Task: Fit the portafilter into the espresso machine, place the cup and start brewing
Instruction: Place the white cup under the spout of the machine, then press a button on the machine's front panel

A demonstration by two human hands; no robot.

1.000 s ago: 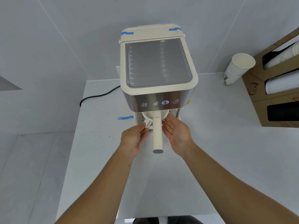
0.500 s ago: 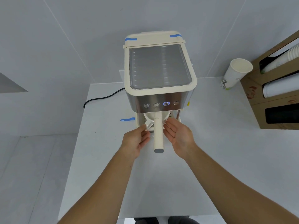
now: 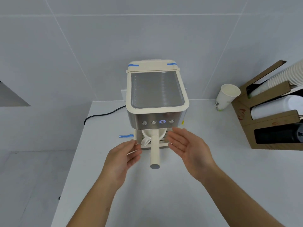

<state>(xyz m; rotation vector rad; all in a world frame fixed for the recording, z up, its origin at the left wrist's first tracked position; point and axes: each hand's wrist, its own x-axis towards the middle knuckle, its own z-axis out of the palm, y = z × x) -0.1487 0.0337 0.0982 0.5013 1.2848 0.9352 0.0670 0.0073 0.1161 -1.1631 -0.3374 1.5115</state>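
I am holding my left hand [image 3: 124, 158] and right hand [image 3: 188, 149] released, flanking the portafilter [image 3: 155, 149] at centre frame; its handle is pointing toward me under the espresso machine [image 3: 156, 97], above the cup [image 3: 147, 136]. A paper cup [image 3: 227, 97] is standing at right.

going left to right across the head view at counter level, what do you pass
power cord → blue tape strip → left hand → portafilter handle → right hand → paper cup → cardboard cup holder

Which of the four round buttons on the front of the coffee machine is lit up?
The third button from the left on the espresso machine glows blue; the other three are plain metal and unlit.
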